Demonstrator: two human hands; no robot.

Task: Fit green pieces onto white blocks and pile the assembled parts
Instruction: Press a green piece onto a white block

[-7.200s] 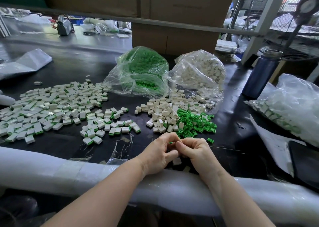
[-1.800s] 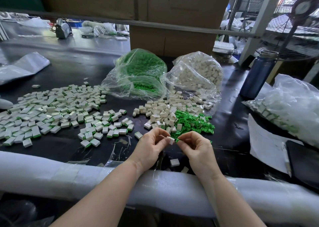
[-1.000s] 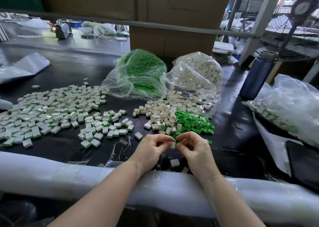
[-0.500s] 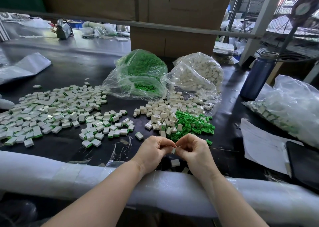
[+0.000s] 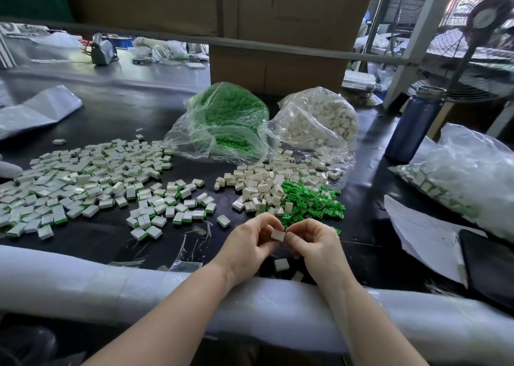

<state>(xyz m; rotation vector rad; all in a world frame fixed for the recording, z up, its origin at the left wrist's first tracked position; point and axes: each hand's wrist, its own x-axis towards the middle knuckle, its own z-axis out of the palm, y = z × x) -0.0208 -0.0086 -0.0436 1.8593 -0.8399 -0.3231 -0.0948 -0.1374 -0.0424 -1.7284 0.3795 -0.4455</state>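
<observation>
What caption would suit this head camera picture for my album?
Left hand and right hand pinch a small white plastic block above a black table strewn with white-and-green parts.

Bare counter [image 5: 105, 240] strip runs near-left, btwn foam roll [image 5: 83, 285] at the near edge and the assembled pile [image 5: 83, 182] farther back. Center: loose white blocks [image 5: 258, 185] and green pieces [image 5: 308, 201] sit just beyond the hands [image 5: 278, 240]. Far center blocked by two bags [image 5: 228, 121]. Right: papers [image 5: 425, 237], bottle [image 5: 411, 126], big bag [image 5: 467, 176] crowd the way; narrow dark gap btwn green pieces and papers.
</observation>
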